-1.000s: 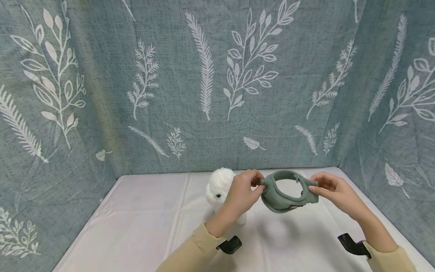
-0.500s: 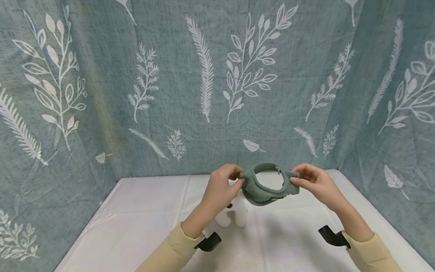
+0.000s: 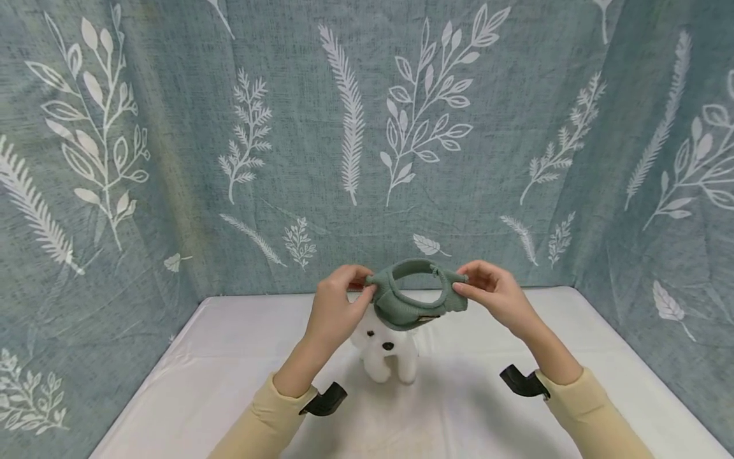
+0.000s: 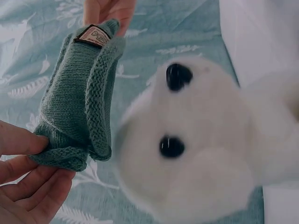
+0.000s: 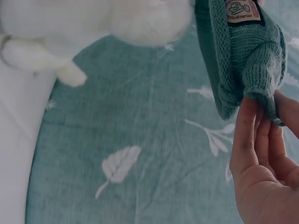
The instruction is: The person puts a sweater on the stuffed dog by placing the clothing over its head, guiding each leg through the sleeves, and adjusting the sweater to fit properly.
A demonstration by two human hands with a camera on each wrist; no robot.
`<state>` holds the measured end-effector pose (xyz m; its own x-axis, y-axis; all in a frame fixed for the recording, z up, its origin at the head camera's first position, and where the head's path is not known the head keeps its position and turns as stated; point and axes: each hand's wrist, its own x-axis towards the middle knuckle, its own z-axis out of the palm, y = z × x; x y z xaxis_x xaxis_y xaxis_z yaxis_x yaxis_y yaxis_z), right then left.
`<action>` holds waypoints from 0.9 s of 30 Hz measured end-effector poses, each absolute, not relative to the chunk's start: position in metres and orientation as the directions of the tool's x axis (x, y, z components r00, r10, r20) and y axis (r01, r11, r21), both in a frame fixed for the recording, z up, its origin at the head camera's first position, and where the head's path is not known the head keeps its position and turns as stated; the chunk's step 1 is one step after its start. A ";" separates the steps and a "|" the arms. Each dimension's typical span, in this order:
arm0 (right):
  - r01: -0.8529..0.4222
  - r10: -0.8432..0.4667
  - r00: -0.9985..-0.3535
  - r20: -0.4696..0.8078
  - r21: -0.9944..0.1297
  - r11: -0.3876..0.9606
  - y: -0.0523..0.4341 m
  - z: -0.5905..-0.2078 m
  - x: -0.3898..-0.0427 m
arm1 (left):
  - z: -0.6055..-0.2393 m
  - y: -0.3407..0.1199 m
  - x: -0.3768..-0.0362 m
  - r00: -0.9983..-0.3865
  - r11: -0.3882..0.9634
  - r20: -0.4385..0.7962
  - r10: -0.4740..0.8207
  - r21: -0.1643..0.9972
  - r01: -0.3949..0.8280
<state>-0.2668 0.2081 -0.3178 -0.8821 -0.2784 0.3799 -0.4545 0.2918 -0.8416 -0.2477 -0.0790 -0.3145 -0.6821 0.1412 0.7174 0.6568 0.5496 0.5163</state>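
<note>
Between my two hands a small green knitted sweater (image 3: pixel 401 312) is stretched out in the air, its round opening facing up. My left hand (image 3: pixel 338 303) pinches one short sleeve between thumb and fingers. At the other sleeve my right hand (image 3: pixel 499 299) does the same, seen close in the right wrist view, where a woven label (image 5: pixel 245 11) shows on the knit. A white plush dog (image 3: pixel 378 363) stands upright on the table right below the sweater, which hides the top of its head in the head view. Its black eyes and nose show in the left wrist view.
The table (image 3: pixel 241 357) has a white cover. Blue-green cloth (image 3: pixel 298 159) with white leaf prints hangs behind it and on both sides. A black wrist mount (image 3: pixel 325 400) sticks out from the left cuff, another black mount (image 3: pixel 523 382) from the right.
Both hands have carried the sweater leftward and slightly up, from beside the plush dog to over its head. The dog's face, earlier mostly behind my left arm, now shows.
</note>
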 end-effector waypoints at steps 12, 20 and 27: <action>-0.433 -0.305 -0.883 0.356 -0.869 0.239 0.175 -0.320 -0.283 | -0.317 -0.106 -0.250 -0.715 0.595 0.694 0.087 0.539 0.596; -0.445 -0.314 -0.877 0.364 -0.862 0.244 0.163 -0.326 -0.292 | -0.323 -0.118 -0.255 -0.724 0.614 0.687 0.066 0.544 0.572; -0.442 -0.315 -0.879 0.358 -0.859 0.256 0.151 -0.332 -0.298 | -0.331 -0.126 -0.257 -0.751 0.632 0.659 0.035 0.568 0.528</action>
